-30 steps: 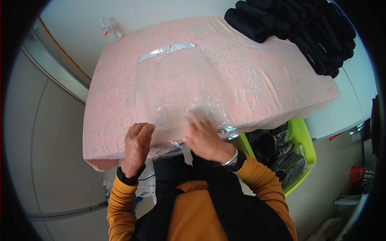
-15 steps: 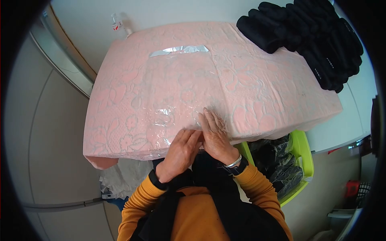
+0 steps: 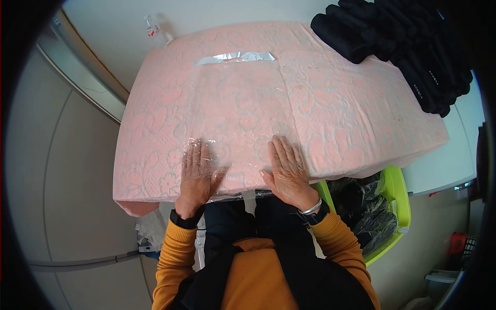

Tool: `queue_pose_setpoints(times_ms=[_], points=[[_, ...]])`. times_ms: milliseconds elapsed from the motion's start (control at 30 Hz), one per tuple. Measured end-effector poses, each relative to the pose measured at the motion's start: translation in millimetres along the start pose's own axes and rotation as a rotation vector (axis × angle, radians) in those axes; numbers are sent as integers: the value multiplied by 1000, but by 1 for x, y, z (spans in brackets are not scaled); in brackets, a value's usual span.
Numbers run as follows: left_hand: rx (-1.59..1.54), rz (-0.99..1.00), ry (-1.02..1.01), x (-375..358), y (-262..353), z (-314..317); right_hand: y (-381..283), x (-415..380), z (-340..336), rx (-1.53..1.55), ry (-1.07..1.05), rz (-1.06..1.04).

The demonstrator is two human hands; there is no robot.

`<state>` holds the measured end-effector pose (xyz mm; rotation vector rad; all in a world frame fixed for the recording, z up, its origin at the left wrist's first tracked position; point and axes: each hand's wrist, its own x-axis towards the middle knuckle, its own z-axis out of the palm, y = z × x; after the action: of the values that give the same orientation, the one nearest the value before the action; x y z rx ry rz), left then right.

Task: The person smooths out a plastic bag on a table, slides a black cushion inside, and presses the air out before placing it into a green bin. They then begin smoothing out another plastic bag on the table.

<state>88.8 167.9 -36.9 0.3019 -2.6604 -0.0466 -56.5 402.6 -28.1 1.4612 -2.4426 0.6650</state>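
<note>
A clear plastic bag [image 3: 235, 111] lies flat on a pink flowered cloth [image 3: 336, 103] that covers the table. A shiny strip [image 3: 235, 57] marks the bag's far end. My left hand [image 3: 197, 174] lies flat, palm down, fingers spread, on the bag's near left part. My right hand [image 3: 287, 168] presses flat on its near right part. Neither hand holds anything.
A stack of folded black garments [image 3: 408, 41] lies at the table's far right. A lime-green bin [image 3: 395, 206] with bagged dark items stands on the floor to my right. Crumpled white plastic [image 3: 150, 230] hangs below the table's left corner. A small bottle [image 3: 154, 27] stands at the far left.
My hands were together at the bag's near edge half a second ago. They have slid apart, left hand leftward, and now lie flat and spread on the bag.
</note>
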Motion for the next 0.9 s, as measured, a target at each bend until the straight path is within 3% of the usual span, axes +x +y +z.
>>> queue_pose_setpoints(times_ms=[167,233,367,467,633,900], points=[[-78,17,14,-2,0,-3,-3,3,-8,-50,-37,59],[-101,46,25,1,10,2,-3,3,-4,62,-50,53],[-60,151,40,14,29,-3,-13,12,-1,90,65,-17],[-317,168,-85,29,64,-6,-20,23,11,88,61,-86],[-169,216,-178,28,52,-4,4,7,8,94,49,-62],[-40,30,-70,13,2,1,8,2,-5,5,-7,-15]])
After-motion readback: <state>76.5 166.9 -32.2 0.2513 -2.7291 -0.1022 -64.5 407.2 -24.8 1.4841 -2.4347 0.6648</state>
